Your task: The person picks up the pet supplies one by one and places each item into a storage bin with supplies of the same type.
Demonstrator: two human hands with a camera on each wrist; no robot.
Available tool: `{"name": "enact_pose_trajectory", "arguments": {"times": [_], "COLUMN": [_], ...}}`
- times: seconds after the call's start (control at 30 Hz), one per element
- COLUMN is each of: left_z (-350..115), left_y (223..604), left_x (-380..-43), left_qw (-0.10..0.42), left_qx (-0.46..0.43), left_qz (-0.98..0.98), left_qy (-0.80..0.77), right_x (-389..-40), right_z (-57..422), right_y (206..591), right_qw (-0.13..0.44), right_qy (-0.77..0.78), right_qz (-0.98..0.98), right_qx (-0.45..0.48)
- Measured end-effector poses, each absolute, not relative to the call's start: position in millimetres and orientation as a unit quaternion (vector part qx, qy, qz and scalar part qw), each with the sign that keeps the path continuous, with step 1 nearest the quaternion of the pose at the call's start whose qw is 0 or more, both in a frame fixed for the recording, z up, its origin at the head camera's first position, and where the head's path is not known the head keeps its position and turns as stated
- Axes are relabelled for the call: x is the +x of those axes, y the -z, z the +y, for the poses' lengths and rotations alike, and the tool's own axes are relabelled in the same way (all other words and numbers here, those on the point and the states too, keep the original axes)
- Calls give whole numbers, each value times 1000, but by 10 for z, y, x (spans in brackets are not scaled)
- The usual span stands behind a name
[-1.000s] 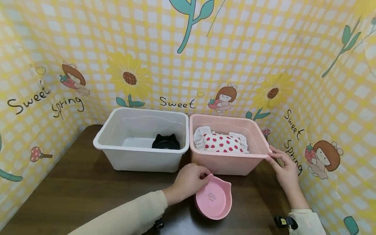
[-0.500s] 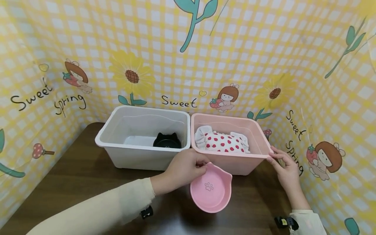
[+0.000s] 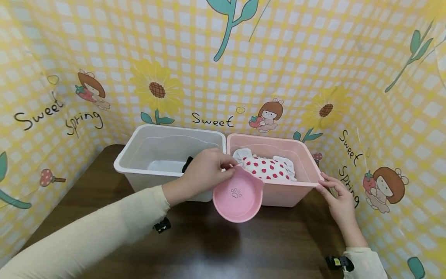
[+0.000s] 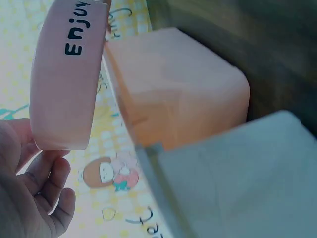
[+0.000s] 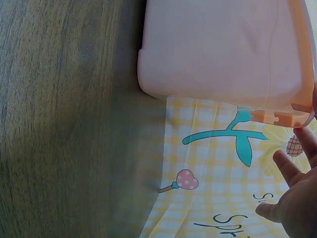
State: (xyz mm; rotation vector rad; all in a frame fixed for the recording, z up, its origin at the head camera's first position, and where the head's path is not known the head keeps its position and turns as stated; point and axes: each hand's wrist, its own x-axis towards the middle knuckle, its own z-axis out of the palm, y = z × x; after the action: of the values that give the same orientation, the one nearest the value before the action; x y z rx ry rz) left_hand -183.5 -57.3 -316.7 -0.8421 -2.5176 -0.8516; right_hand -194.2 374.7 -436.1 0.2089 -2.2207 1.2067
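Observation:
My left hand pinches a pink cat-eared pet bowl by its rim near one ear. The bowl hangs tilted above the table before the two bins, its paw-print inside facing me; "Enjoy" lettering shows on its outer wall in the left wrist view. My right hand holds the right front corner of the pink bin between thumb and fingers. Inside that bin lies a white padded cloth piece with red spots and frilled ends. A black bowl in the white bin is mostly hidden behind my left hand.
Both bins stand side by side on a dark brown wooden table, near its back edge. A yellow checked cloth with printed flowers and girls encloses the back and sides.
My left hand has raised the pink bowl from near the table and carried it up and left, towards the white bin. The right hand stays at the pink bin's corner.

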Motion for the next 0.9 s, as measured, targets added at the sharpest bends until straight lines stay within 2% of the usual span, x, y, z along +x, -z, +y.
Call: {"name": "enact_pose_trajectory", "arguments": {"times": [0.1,0.33,0.6,0.9], "left_z": [-653,-838,-1152,-1494], "left_y": [3101,2920,2746,2708], "left_x": [-1894,-2022,-2171,-2347], "left_qw": [178,142,184,199], "left_qx": [-298,-280,-253,-215], "left_qz": [-889,-889,-900,-910], "left_qy": [298,333,305,295], "right_x": [-1961,-1973,-1955,-1928], "right_z": [3758,3769,3748,3753], "right_y": [4369,4390,4367,4346], "right_qw": [299,288,289,279], "right_qy": [-454,-452,-453,-452], "right_qz": [-837,-842,-841,-846], "right_qx": [71,58,64,49]}}
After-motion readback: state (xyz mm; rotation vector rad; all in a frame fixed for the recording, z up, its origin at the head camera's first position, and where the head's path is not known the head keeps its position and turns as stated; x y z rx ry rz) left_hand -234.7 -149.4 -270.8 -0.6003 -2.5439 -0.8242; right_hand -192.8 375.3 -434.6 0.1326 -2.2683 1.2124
